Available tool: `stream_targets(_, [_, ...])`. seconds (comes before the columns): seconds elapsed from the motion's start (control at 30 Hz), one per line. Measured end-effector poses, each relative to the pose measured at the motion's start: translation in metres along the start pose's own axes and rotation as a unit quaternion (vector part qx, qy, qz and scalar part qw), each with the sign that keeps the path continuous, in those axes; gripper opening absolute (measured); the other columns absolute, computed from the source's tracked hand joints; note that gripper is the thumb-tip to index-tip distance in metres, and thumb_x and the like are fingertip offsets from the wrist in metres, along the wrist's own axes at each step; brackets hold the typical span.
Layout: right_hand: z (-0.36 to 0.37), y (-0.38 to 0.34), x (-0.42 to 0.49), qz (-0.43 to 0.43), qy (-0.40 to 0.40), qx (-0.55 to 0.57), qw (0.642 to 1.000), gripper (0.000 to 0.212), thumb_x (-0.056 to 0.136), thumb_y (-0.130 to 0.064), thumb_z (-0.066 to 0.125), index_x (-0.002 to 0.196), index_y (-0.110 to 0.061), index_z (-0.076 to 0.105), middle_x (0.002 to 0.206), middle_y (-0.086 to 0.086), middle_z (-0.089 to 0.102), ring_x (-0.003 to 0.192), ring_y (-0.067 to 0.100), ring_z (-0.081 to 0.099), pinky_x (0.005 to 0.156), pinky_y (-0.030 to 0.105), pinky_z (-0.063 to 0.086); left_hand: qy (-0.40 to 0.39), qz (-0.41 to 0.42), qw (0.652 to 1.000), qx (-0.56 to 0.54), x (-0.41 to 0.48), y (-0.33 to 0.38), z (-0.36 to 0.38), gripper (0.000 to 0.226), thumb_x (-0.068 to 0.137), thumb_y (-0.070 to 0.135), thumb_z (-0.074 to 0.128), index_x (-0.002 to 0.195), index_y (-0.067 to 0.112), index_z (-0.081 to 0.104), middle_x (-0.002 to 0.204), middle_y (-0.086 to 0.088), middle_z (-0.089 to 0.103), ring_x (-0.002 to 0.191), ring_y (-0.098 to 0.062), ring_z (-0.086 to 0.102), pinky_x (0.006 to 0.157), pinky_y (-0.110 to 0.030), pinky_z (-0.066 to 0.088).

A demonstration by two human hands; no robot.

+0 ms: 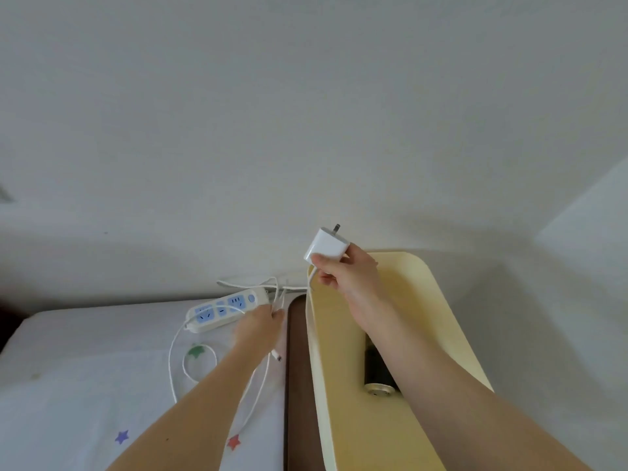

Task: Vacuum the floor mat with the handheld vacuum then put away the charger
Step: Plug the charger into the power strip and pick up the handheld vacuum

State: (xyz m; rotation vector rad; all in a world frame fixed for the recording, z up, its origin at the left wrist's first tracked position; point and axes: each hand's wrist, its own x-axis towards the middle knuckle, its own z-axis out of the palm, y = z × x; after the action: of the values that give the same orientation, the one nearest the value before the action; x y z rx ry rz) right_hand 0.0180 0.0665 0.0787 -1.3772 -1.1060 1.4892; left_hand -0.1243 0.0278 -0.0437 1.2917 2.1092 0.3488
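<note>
Head view: my right hand (350, 277) is raised above the far left corner of a pale yellow, round-cornered desk (424, 300), its fingers (321, 260) clenched around a small white cube-shaped charger plug (327, 248) with its metal prongs pointing up toward the white wall (306, 113). A thin white charging cable (258, 379) hangs from the plug and loops down onto a bed covered with a white sheet printed with coloured stars (85, 385). My left hand (260, 326) reaches over the bed's far right corner, fingers pinched on strands of that cable, just beside a white power strip with blue sockets (221, 309) lying along the bed's far edge. On the desk, partly hidden under my right forearm, lies a dark cylinder with a silver end (377, 379); I cannot tell what it is.
</note>
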Motion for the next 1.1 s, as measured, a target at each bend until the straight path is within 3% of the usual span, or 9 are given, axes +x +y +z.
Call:
stream_targets(0.1, [0.01,-0.004,0.002,-0.029,0.021,-0.03,0.999,0.032,0.077,-0.002,0.077,0.096,-0.021,0.061,0.093,0.004,0.067,0.075,0.014,0.062,0.07,0.029,0.055,0.04,0.003,0.997,0.072,-0.006,-0.019,-0.019,0.04,0.1,0.038,0.032,0.099,0.01,0.061,0.097,-0.009,0.067,0.089,-0.026,0.061,0.077,-0.033,0.048])
stream_targets(0.17, [0.019,-0.008,0.0,-0.046,0.025,-0.045,0.998,0.031,0.076,-0.002,0.077,0.091,-0.023,0.06,0.089,0.001,0.065,0.073,0.013,0.061,0.06,0.02,0.051,0.073,-0.021,0.994,0.073,-0.013,-0.034,-0.037,0.039,0.1,0.037,0.032,0.1,0.011,0.061,0.089,-0.006,0.066,0.081,-0.024,0.059,0.071,-0.03,0.044])
stream_targets(0.27, [0.029,-0.013,-0.003,-0.059,0.033,-0.053,0.996,0.028,0.077,-0.004,0.075,0.097,-0.018,0.061,0.084,-0.003,0.064,0.072,0.011,0.059,0.055,0.016,0.046,0.142,-0.038,0.988,0.057,-0.021,-0.055,-0.061,0.033,0.1,0.032,0.034,0.103,0.01,0.059,0.093,-0.012,0.067,0.087,-0.032,0.061,0.069,-0.032,0.042])
stream_targets(0.47, [0.061,-0.015,-0.01,-0.041,0.026,0.004,0.999,0.027,0.081,-0.009,0.071,0.104,-0.017,0.06,0.093,0.003,0.065,0.077,0.022,0.069,0.082,0.041,0.058,0.288,-0.071,0.954,0.043,-0.047,-0.081,-0.109,0.023,0.1,0.025,0.032,0.091,0.011,0.048,0.092,-0.018,0.065,0.08,-0.037,0.058,0.061,-0.032,0.036])
stream_targets(0.6, [0.077,-0.02,-0.018,-0.057,0.018,-0.016,0.998,0.03,0.084,-0.01,0.065,0.113,-0.014,0.059,0.093,0.006,0.064,0.059,0.018,0.06,0.056,0.03,0.053,0.334,-0.082,0.938,0.044,-0.058,-0.094,-0.131,0.025,0.099,0.029,0.033,0.086,0.014,0.048,0.092,-0.015,0.065,0.082,-0.037,0.059,0.062,-0.031,0.036])
stream_targets(0.77, [0.078,-0.011,-0.017,-0.062,0.043,-0.113,0.991,0.029,0.078,-0.014,0.066,0.106,-0.019,0.063,0.089,-0.002,0.063,0.074,0.021,0.058,0.063,0.03,0.043,0.3,-0.121,0.943,0.075,-0.064,-0.109,-0.143,0.031,0.096,0.029,0.031,0.084,0.012,0.055,0.098,-0.014,0.065,0.076,-0.03,0.048,0.065,-0.03,0.035])
stream_targets(0.87, [0.069,-0.005,-0.017,-0.047,0.07,-0.137,0.987,0.025,0.077,-0.015,0.065,0.102,-0.02,0.063,0.084,-0.008,0.06,0.08,0.023,0.059,0.066,0.03,0.044,0.267,-0.139,0.95,0.082,-0.061,-0.125,-0.143,0.03,0.096,0.026,0.034,0.098,0.014,0.061,0.111,-0.011,0.062,0.1,-0.032,0.057,0.076,-0.033,0.04])
stream_targets(0.97, [0.06,-0.001,-0.016,-0.053,0.1,-0.177,0.978,0.025,0.079,-0.015,0.064,0.103,-0.017,0.064,0.091,-0.002,0.063,0.082,0.023,0.057,0.061,0.029,0.039,0.235,-0.168,0.952,0.104,-0.062,-0.144,-0.147,0.023,0.093,0.017,0.04,0.109,0.016,0.057,0.117,-0.009,0.059,0.108,-0.031,0.056,0.084,-0.035,0.044])
stream_targets(1.1, [0.062,0.0,-0.014,-0.035,0.075,-0.146,0.986,0.039,0.078,-0.013,0.069,0.116,-0.018,0.066,0.1,0.003,0.067,0.075,0.021,0.06,0.06,0.028,0.044,0.193,-0.129,0.959,0.165,-0.057,-0.152,-0.147,0.043,0.087,0.015,0.05,0.129,0.02,0.044,0.128,-0.007,0.048,0.119,-0.027,0.05,0.093,-0.036,0.041])
